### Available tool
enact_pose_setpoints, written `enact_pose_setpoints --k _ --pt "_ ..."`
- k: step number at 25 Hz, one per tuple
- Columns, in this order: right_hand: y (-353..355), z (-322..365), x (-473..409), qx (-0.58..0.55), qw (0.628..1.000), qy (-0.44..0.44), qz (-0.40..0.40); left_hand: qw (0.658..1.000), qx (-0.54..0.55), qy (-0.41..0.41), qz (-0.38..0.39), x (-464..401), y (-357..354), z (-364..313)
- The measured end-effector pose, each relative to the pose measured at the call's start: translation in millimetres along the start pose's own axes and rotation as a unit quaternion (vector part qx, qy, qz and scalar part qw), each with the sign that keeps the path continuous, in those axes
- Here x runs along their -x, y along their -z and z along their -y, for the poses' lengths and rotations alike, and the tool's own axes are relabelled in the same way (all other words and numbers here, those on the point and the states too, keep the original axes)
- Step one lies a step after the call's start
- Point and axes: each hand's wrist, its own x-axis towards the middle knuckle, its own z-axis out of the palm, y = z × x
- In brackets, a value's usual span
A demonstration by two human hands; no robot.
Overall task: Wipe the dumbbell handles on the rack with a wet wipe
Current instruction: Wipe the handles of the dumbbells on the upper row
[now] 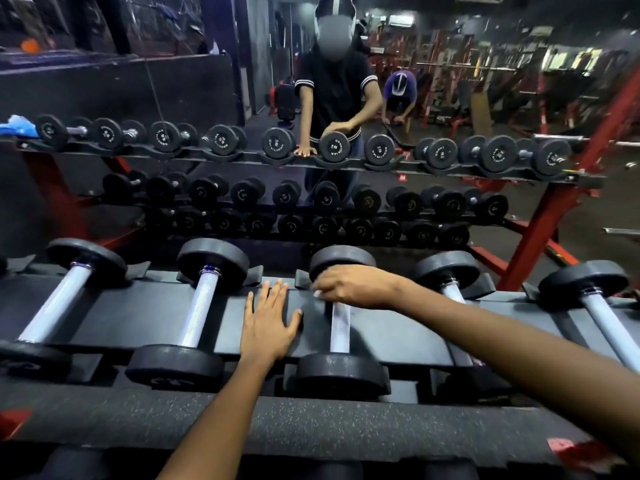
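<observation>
Right hand (pixel 349 285), fingers curled round a white wet wipe (pixel 317 294), sits at far end of centre dumbbell handle (pixel 339 329) on rack (pixel 138 313). Left hand (pixel 268 322) flat, fingers spread, on rack. Dumbbell heavy, rigid; wipe limp, so wrap the handle.

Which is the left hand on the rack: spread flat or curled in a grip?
Spread flat. The left hand rests palm down on the rack, fingers straight and apart, between two dumbbells, holding nothing.
</observation>
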Motion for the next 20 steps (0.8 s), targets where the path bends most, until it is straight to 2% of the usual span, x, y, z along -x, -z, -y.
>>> enact_pose_setpoints --k 1,2,4,6,8,10,12,15,17,20 --pt "-2.4 -11.5 15.7 0.041 0.998 0.049 0.022 1.0 0.0 0.001 -0.004 1.2 -0.5 -0.3" --pt "-4.3 -22.0 33.1 0.064 0.996 0.058 0.026 1.0 0.003 0.001 -0.007 1.4 0.0 0.0" --pt "-8.5 -27.3 54.5 0.104 0.994 0.035 0.006 1.0 0.009 0.002 -0.006 -1.3 0.6 0.1" --pt "-23.1 -20.3 47.2 0.137 0.99 0.03 0.035 1.0 0.005 0.001 -0.007 -1.8 -0.6 -0.3" --pt "-24.5 -10.3 14.0 0.078 0.987 0.035 0.134 1.0 0.002 -0.001 -0.01 -1.9 -0.5 -0.7" --pt "-15.0 -13.5 -2.9 0.006 0.984 0.049 0.169 1.0 -0.002 0.001 -0.005 -1.9 0.0 0.2" --pt "-8.7 -22.8 12.1 0.012 0.991 0.027 0.132 1.0 -0.001 0.003 -0.005 -0.3 0.0 0.1" --pt "-15.0 -12.6 28.4 0.109 0.992 0.007 0.059 1.0 0.003 0.006 -0.005 -2.0 -0.5 0.0" --pt "-18.0 -7.2 17.5 0.143 0.986 0.014 0.088 1.0 0.001 0.005 -0.004 -3.0 -0.1 -1.1" --pt "-7.3 -16.8 22.9 0.089 0.991 -0.009 0.104 1.0 0.0 0.006 -0.001 -0.6 0.6 -0.5"
